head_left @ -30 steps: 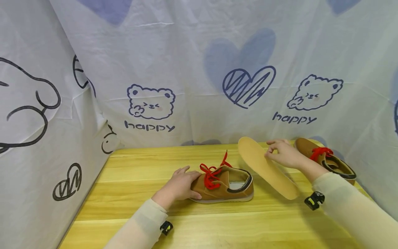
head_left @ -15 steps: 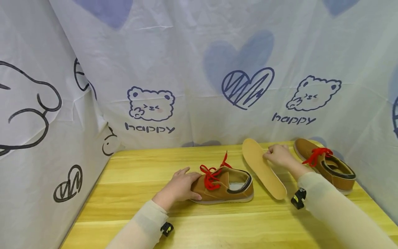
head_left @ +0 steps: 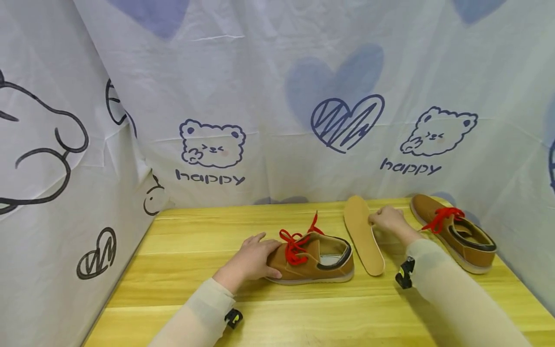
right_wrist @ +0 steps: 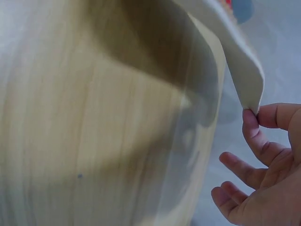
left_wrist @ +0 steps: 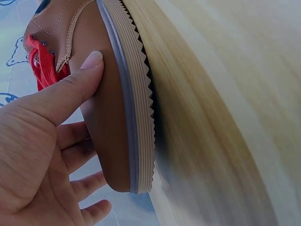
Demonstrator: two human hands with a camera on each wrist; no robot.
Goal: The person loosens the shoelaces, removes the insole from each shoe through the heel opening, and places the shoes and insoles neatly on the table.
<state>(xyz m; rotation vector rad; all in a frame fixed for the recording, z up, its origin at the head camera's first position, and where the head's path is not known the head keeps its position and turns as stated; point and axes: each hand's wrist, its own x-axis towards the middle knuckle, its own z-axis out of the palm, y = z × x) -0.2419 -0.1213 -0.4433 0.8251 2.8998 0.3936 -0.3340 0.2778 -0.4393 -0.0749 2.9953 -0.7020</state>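
A brown shoe (head_left: 303, 265) with red laces stands on the wooden table, toe to the left. My left hand (head_left: 251, 260) grips its toe; in the left wrist view the thumb (left_wrist: 77, 87) presses the near side and the fingers pass behind the toe. To the right of the shoe's heel, a tan insole (head_left: 364, 236) is pinched at its right edge by my right hand (head_left: 390, 222). The right wrist view shows its pale underside (right_wrist: 244, 70) raised over the table, thumb and forefinger meeting at the edge and the other fingers loosely bent.
A matching brown shoe (head_left: 470, 253) with red laces stands at the table's right side, beyond my right hand. White printed cloth (head_left: 277, 106) hangs behind and along both sides of the wooden table (head_left: 303, 318).
The insole has shifted left toward the shoe's heel and turned to point more straight away from me. My right forearm has swung left with it; the left hand keeps its place on the toe.
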